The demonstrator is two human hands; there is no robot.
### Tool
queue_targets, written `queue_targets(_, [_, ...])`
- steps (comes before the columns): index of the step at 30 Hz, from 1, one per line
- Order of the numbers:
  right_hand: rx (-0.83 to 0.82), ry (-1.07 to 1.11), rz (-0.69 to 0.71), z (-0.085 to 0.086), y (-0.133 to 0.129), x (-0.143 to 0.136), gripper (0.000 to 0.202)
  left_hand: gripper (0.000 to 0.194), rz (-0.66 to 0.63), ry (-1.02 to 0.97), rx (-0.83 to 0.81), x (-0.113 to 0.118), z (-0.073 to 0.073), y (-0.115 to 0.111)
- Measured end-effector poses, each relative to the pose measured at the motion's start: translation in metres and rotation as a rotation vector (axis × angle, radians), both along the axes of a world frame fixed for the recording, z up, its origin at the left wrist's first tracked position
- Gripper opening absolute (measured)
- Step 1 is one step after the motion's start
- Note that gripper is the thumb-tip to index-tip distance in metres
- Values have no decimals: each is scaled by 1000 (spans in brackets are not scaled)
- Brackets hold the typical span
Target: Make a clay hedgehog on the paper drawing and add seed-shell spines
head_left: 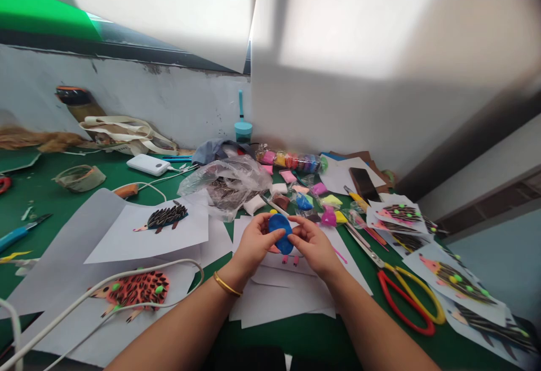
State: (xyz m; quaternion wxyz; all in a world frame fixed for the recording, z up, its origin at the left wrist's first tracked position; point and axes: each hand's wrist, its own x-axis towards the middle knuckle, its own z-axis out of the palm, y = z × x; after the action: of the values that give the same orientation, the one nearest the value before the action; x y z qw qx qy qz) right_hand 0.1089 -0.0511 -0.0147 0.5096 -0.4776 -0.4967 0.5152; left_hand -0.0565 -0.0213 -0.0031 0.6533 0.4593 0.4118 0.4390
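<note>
Between my two hands is a flattened oval of blue modelling clay, pinched at its edges. My left hand grips its left side with the thumb on the front face. On the right side, my right hand presses it with thumb and fingertips. Below and behind the clay lies a sheet of white paper, with pink clay feet showing on it; the rest of that figure is mostly hidden. Small lumps of coloured clay, such as a magenta one and a blue one, lie just beyond my hands.
Large scissors with red and yellow handles lie to the right, near several hedgehog pictures. Leftward are a dark hedgehog picture, a red one and a white cable. A plastic bag and phone lie farther back.
</note>
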Motion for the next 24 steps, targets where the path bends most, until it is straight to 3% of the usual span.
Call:
queue_targets(5, [21, 1, -42, 0, 0, 1, 49, 70, -43, -10, -9, 1, 0, -2])
queue_targets(9, [14, 49, 17, 0, 0, -1, 50, 69, -51, -4, 13, 0, 1, -3])
queue_targets(15, [46, 45, -44, -1, 1, -1, 50, 63, -65, -30, 37, 0, 3, -3])
queue_targets(19, [19, 90, 17, -2, 2, 1, 57, 61, -86, 6, 51, 2, 1, -2])
queue_targets(24, [-60, -12, -32, -2, 2, 3, 38, 50, -135, 57, 116, 4, -2, -4])
